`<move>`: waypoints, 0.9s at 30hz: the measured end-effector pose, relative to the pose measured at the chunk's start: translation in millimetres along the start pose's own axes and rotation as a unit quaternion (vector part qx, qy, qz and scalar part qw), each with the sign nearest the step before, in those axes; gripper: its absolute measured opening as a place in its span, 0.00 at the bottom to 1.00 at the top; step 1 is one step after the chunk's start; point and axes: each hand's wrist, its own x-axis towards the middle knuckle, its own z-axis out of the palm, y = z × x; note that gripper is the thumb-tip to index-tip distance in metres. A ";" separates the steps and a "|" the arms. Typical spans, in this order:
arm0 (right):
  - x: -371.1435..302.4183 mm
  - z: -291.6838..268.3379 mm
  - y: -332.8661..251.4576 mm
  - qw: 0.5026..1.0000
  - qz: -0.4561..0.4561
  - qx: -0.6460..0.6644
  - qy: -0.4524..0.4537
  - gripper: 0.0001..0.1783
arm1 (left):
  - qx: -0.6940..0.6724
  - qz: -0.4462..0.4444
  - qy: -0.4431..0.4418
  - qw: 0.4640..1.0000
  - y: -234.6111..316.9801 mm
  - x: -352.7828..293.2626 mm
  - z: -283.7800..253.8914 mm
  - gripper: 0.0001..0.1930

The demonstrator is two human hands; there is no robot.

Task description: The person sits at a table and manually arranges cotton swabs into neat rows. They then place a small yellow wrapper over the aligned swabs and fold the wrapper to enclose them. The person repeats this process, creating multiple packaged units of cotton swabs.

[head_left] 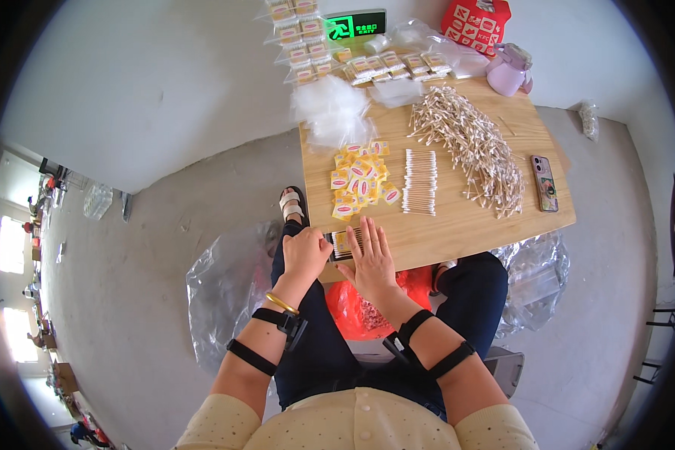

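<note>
At the table's front edge lies a small dark tray (331,238) holding a short row of cotton swabs (344,245) and what looks like a yellow card. My right hand (373,262) rests flat with its fingers stretched, covering the tray's right part. My left hand (305,255) is closed at the tray's left end; its curled fingers hide what they grip, if anything. Just beyond are a heap of yellow printed cards (360,180) and a neat row of cotton swabs (420,182). A large loose pile of cotton swabs (472,146) spreads to the right.
On the wooden table (427,240) are clear plastic bags (330,112), packed swab packets (382,67), a phone (545,184), a pink jug (511,70) and a red printed bag (476,26). Below hangs a red plastic bag (352,315). Clear plastic sacks (225,292) lie on the floor.
</note>
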 end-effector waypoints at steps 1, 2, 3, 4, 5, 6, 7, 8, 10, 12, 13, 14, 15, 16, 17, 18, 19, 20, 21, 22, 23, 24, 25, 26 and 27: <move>0.4 -0.4 -1.2 1.000 -0.002 -0.003 -0.003 0.52 | 0.003 0.002 0.002 1.000 -1.0 -0.9 0.0 0.10; 0.5 -1.0 -2.0 1.000 -0.003 0.000 -0.006 0.52 | 0.006 0.004 0.003 1.000 -1.6 -1.5 0.2 0.11; 0.5 -2.1 -2.2 1.000 -0.004 0.002 -0.008 0.52 | 0.030 0.001 -0.019 0.999 -1.7 -2.1 0.9 0.12; 0.7 -3.2 -2.4 1.000 -0.005 0.005 -0.010 0.52 | 0.055 -0.002 -0.041 0.998 -0.9 -2.8 2.2 0.13; 0.8 -4.3 -2.7 1.000 -0.006 0.000 -0.015 0.52 | 0.079 -0.004 -0.063 0.995 0.2 -3.2 3.7 0.14; 0.4 -4.2 -2.4 1.000 -0.006 -0.006 -0.021 0.52 | 0.094 0.003 -0.068 0.993 4.9 -2.4 2.5 0.15; 0.1 -4.0 -2.1 1.000 -0.006 -0.011 -0.026 0.52 | 0.109 0.010 -0.073 0.991 10.1 -0.9 1.6 0.15; 0.0 -3.8 -1.5 1.000 -0.006 -0.011 -0.022 0.52 | 0.124 0.017 -0.077 0.989 14.4 0.9 0.0 0.16; 0.0 -2.3 -0.2 1.000 -0.005 -0.009 -0.012 0.52 | 0.134 0.006 -0.118 0.984 20.1 6.8 -4.3 0.15; -0.2 -0.6 0.2 1.000 -0.011 0.010 0.008 0.51 | 0.141 -0.003 -0.139 0.980 21.2 10.2 -6.0 0.15; -0.7 0.2 0.4 1.000 -0.014 0.019 0.019 0.50 | 0.144 -0.007 -0.141 0.980 21.0 10.9 -6.4 0.15; -1.4 1.0 0.7 1.000 -0.013 0.020 0.019 0.50 | 0.146 -0.010 -0.142 0.979 21.3 11.6 -6.4 0.14; -1.1 0.5 0.3 1.000 -0.012 0.021 0.020 0.50 | 0.144 -0.014 -0.143 0.979 21.0 12.7 -5.4 0.15; -0.9 -0.1 0.0 0.999 -0.011 0.023 0.021 0.50 | 0.142 -0.018 -0.145 0.979 20.9 14.0 -4.0 0.15; -0.6 -0.7 -0.3 1.000 -0.008 0.020 0.014 0.50 | 0.140 -0.022 -0.146 0.979 20.8 15.3 -2.7 0.15; -0.9 -1.2 0.1 1.000 -0.005 0.017 0.008 0.51 | 0.140 -0.029 -0.144 0.979 21.6 16.8 -2.2 0.15; -1.0 -1.7 0.5 1.000 -0.001 0.014 0.002 0.51 | 0.140 -0.036 -0.141 0.979 21.6 18.3 -2.3 0.15; -0.7 -2.1 0.7 1.000 0.000 0.014 0.001 0.51 | 0.141 -0.042 -0.138 0.979 21.2 20.0 -2.6 0.15; 0.0 -1.6 -0.7 1.000 0.000 0.017 0.001 0.51 | 0.122 -0.047 -0.150 0.980 15.5 21.4 -1.6 0.15; 0.3 -1.4 -1.6 1.000 -0.001 0.019 0.000 0.51 | 0.102 -0.052 -0.161 0.980 8.1 23.0 -1.8 0.15; -0.1 -1.4 -1.9 1.000 -0.002 0.023 0.003 0.51 | 0.083 -0.057 -0.172 0.980 1.1 24.5 -1.8 0.15; -0.6 -1.8 -1.1 1.000 -0.002 0.026 0.005 0.50 | 0.058 -0.069 -0.192 0.977 0.2 26.7 -6.5 0.14; -1.0 -2.1 -0.3 1.000 -0.002 0.029 0.007 0.50 | 0.049 -0.071 -0.191 0.978 1.5 26.3 -9.3 0.14; -1.3 -2.4 0.5 1.000 0.000 0.029 0.004 0.50 | 0.039 -0.073 -0.190 0.978 3.3 25.6 -11.8 0.13; -1.3 -2.7 0.6 1.000 0.000 0.029 0.003 0.50 | 0.030 -0.077 -0.188 0.979 3.5 24.5 -12.9 0.13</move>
